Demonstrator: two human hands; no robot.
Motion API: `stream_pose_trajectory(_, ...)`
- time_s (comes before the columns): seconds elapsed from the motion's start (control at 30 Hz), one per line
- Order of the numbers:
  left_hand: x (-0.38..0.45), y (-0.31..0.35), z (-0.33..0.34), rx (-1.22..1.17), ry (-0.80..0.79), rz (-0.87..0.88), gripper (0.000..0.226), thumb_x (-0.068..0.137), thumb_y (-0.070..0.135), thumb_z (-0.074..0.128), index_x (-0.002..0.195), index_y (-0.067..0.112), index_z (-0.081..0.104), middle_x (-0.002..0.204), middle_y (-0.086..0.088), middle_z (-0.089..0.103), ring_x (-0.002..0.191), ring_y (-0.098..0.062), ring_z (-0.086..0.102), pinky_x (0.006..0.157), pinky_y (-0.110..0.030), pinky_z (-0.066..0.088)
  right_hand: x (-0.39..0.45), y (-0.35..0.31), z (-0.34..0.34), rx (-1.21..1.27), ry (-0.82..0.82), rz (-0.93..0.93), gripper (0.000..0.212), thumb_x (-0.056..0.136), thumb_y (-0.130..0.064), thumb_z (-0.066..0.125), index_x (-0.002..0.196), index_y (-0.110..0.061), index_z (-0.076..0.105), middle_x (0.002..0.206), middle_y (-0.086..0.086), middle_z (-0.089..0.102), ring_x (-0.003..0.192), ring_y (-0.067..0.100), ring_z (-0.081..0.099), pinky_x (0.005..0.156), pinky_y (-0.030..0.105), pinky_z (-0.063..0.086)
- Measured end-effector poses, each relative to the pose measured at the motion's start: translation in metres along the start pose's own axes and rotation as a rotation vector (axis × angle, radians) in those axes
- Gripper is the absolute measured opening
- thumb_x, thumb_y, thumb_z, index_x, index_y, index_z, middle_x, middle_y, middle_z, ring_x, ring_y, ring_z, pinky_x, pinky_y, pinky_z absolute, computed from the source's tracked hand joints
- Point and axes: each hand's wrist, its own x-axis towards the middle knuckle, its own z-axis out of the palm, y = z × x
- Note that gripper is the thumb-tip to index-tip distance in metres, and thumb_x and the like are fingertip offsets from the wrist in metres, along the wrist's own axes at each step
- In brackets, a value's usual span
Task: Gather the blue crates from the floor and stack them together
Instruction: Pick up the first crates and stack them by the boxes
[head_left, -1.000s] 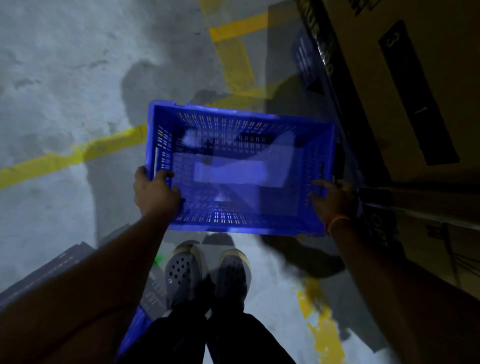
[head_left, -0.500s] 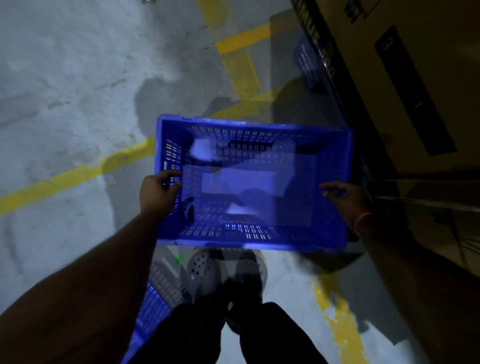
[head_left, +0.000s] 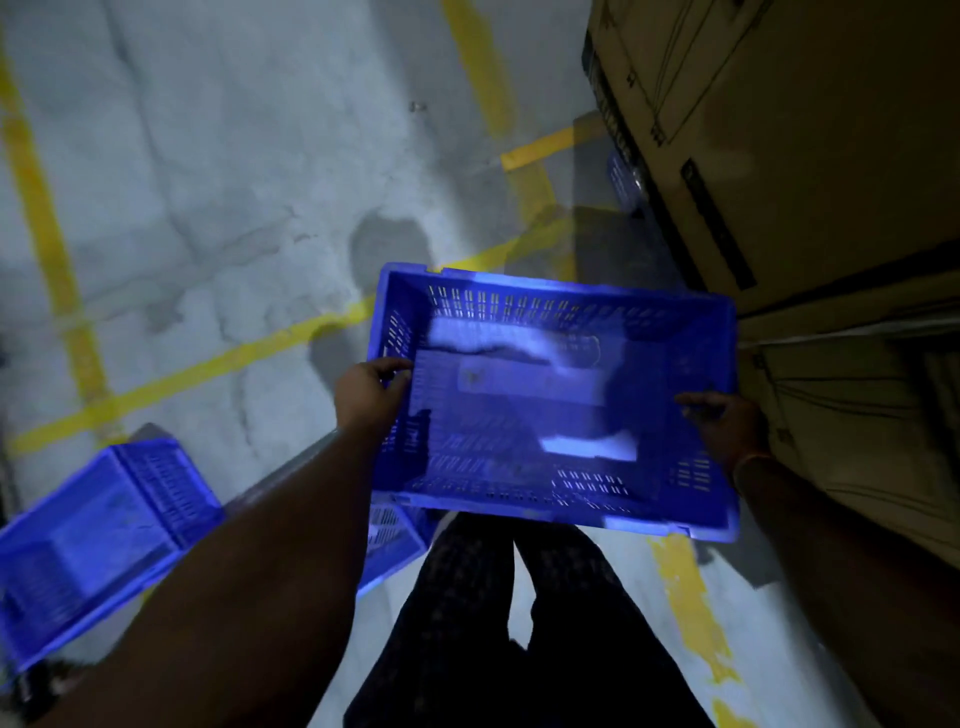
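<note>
Both hands: left hand (head_left: 370, 391) and right hand (head_left: 727, 427) gripped one blue crate (head_left: 550, 400), fingers curled on its rims | not stacked yet (another crate (head_left: 98, 540) waited on the floor, left of the fingers)

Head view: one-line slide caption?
Both hands, left hand and right hand, carry a blue crate toward another crate.

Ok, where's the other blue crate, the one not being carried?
Head view, lower left: the second blue crate lies on the floor, beyond the left forearm, left of the carried crate.

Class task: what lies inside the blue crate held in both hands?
The crate shows only its perforated floor with pale blurred patches, perhaps labels or glare. Both hands, left and right, cover parts of its side walls.
</note>
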Motion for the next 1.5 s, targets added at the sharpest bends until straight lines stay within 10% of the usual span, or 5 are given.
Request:
stream_pose_trajectory(0.2,-0.077,0.002,-0.055,0.008,0.005,0.071,0.019,0.088,0.025,0.067,0.104,0.028,0.077,0.068,-0.003,0.065,0.065,-0.021,0.063,0.057,-0.025,0.033,-0.095,-0.018,-0.028,0.01,0.067,-0.056,0.023,0.086,0.01,0.059,0.104,0.001,0.071,0.099,0.022,0.07,0.067,-0.023,0.055,0.071,-0.001,0.042)
stream_pose_trajectory(0.37,-0.131,-0.023,-0.071,0.019,-0.001,0.19,0.021,0.09,0.031,0.066,0.108,0.033,0.075,0.089,-0.002,0.076,0.086,-0.02,0.07,0.066,-0.023,0.036,-0.185,-0.002,-0.042,-0.064,0.114,-0.033,0.026,0.086,-0.009,0.065,0.09,-0.035,0.071,0.092,0.007,0.073,0.087,0.017,0.067,0.071,0.017,0.047)
stream_pose_trajectory(0.7,-0.254,-0.068,-0.084,-0.106,-0.296,0.433,0.022,0.081,0.026,0.061,0.087,0.041,0.076,0.054,0.004,0.069,0.055,-0.008,0.069,0.058,-0.021,0.05,-0.4,0.111,-0.057,-0.104,0.292,0.039,0.033,0.08,-0.012,0.071,0.08,-0.045,0.072,0.085,-0.003,0.075,0.08,0.012,0.065,0.075,0.038,0.055)
stream_pose_trajectory(0.93,-0.348,-0.074,-0.065,0.08,-0.416,0.636,0.029,0.09,0.008,0.056,0.089,0.029,0.076,0.068,0.006,0.074,0.061,-0.009,0.074,0.054,-0.013,0.049,-0.539,0.181,-0.071,-0.167,0.295,0.049,0.034,0.072,0.001,0.074,0.081,-0.032,0.072,0.077,-0.003,0.073,0.077,0.01,0.068,0.062,0.002,0.041)
stream_pose_trajectory(1.5,-0.644,-0.155,0.028,0.25,-0.319,0.841,0.028,0.084,0.006,0.062,0.086,0.031,0.074,0.053,0.006,0.069,0.039,-0.001,0.058,0.046,-0.007,0.04,-0.847,0.393,-0.057,0.048,0.444,0.205,0.024,0.083,0.004,0.059,0.087,-0.014,0.074,0.086,0.003,0.071,0.053,0.005,0.068,0.05,0.011,0.051)
